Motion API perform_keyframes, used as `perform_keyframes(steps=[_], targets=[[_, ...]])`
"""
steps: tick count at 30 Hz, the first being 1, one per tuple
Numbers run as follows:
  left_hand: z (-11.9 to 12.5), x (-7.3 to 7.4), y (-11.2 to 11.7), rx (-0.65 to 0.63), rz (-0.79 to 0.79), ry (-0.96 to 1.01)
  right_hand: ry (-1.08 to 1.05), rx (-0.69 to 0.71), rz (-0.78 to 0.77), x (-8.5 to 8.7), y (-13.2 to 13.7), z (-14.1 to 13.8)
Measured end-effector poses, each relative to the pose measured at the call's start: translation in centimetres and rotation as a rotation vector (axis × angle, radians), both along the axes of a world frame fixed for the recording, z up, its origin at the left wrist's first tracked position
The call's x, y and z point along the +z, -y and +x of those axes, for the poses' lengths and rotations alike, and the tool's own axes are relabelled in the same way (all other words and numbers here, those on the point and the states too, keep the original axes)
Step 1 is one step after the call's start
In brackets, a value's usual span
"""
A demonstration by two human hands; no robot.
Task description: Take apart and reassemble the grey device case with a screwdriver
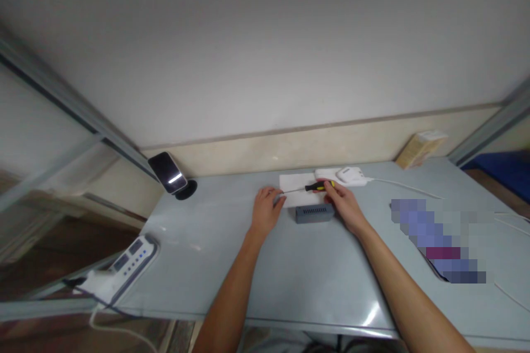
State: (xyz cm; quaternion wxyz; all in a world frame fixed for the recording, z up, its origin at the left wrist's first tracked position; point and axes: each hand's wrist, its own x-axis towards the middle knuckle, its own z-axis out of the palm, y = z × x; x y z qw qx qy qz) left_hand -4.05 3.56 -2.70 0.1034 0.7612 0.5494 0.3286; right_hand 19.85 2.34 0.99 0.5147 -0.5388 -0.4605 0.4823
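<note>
My right hand (343, 204) is closed around the black and yellow handle of a screwdriver (317, 186). Its thin metal shaft points left, nearly level, toward my left hand (267, 208). The left fingers are drawn together right at the screwdriver's tip; whatever they pinch is too small to make out. Below the screwdriver stands a dark grey box-shaped device (313, 214) with a row of slots along its top, close to my right fingers. A white sheet of paper (295, 182) lies flat behind it, under the shaft.
A white power strip (323, 175) with a plug and cable lies behind my right hand. A phone (168, 171) on a stand is at back left, another white power strip (128, 265) at the left edge. A yellowish box (421, 149) leans at back right; a blurred-out object (434, 242) lies right.
</note>
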Motion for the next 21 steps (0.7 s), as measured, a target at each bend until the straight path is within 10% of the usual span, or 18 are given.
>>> perform_keyframes(steps=[21], targets=[[-0.34, -0.11, -0.45, 0.003, 0.049, 0.129, -0.061, 0.045, 0.025, 0.22, 0.20, 0.36]])
